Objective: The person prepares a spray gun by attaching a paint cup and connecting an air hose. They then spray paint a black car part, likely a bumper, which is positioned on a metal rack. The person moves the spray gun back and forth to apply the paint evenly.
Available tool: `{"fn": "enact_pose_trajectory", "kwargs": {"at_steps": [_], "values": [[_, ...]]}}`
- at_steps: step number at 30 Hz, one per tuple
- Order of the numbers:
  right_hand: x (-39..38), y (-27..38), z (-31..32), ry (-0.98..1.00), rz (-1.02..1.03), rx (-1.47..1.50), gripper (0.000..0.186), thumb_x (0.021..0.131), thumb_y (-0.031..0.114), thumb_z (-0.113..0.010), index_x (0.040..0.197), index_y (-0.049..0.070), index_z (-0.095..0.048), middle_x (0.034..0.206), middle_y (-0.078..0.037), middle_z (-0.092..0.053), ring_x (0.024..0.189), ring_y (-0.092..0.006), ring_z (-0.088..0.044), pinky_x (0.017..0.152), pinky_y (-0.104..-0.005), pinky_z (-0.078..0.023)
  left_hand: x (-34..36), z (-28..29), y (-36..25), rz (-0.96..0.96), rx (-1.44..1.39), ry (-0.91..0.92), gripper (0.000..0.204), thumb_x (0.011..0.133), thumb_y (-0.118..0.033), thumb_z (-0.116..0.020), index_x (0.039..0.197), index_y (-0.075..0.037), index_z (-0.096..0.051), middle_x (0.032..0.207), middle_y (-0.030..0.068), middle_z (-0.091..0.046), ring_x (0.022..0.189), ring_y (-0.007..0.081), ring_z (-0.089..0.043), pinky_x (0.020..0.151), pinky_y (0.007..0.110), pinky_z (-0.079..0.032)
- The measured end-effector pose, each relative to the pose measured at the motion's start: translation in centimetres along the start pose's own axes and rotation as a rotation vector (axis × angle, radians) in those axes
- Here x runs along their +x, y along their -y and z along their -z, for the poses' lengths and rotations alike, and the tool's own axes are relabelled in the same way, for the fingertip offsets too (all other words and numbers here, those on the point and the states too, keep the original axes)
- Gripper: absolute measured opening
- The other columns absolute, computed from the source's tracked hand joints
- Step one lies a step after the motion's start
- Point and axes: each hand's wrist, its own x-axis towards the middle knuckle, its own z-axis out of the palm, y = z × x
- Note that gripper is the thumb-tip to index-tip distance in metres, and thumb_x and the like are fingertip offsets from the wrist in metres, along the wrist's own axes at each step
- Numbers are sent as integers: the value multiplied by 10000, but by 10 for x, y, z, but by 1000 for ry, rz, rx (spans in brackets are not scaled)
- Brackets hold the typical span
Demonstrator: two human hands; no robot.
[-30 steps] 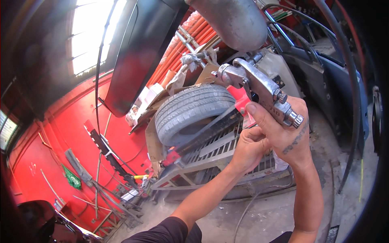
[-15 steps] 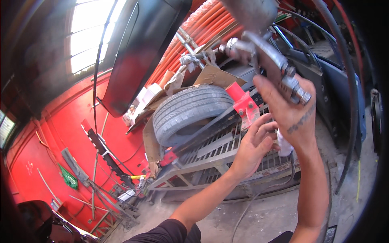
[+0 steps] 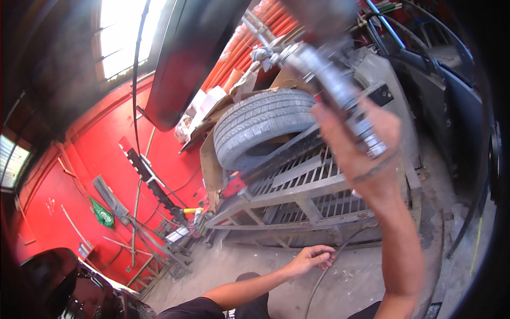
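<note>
Raised on the right, my right hand (image 3: 366,143) is closed around the body of a metal spray gun (image 3: 329,80), blurred by motion. A grey cup (image 3: 321,18) sits on top of the gun at the upper edge. The gun's front points up and left, toward a glossy dark panel (image 3: 186,58) hanging in front of me, apart from it. Lower down, my left hand (image 3: 311,260) is held out over the floor, its fingers loosely curled with nothing visible in them. A thin hose (image 3: 319,282) passes behind its fingertips; I cannot see them grip it.
A worn tyre (image 3: 260,125) and cardboard lie on a slatted metal rack (image 3: 297,186) ahead. Car doors (image 3: 451,101) stand at the right, with a dark hose (image 3: 473,212) hanging near them. Metal scraps (image 3: 154,239) lean along the red wall (image 3: 58,191). A glossy dark car part (image 3: 69,282) is lower left.
My left hand has dropped from beside the right wrist to low over the floor. My right hand has shifted left with the spray gun. The view has turned, so the background sits differently.
</note>
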Motion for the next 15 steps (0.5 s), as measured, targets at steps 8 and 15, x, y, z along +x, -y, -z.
{"fn": "enact_pose_trajectory", "kwargs": {"at_steps": [8,15], "values": [[-57,-5,-94,253,-83,223,413,858,81,-820,1227,-61,-700,1007,-226,-761,842,-351,-762,742,-379,-597,-17,-12,27,113,40,93,321,1115,-237,-578,1335,-23,-669,1169,56,-730,1041,168,-711,897,338,-581],[-67,-5,-102,269,-146,302,388,869,92,-812,1206,-62,-698,999,-229,-756,833,-370,-752,726,-384,-592,-48,1,40,243,102,30,382,1113,-285,-582,1327,21,-663,1159,96,-743,1042,182,-713,896,335,-582]]}}
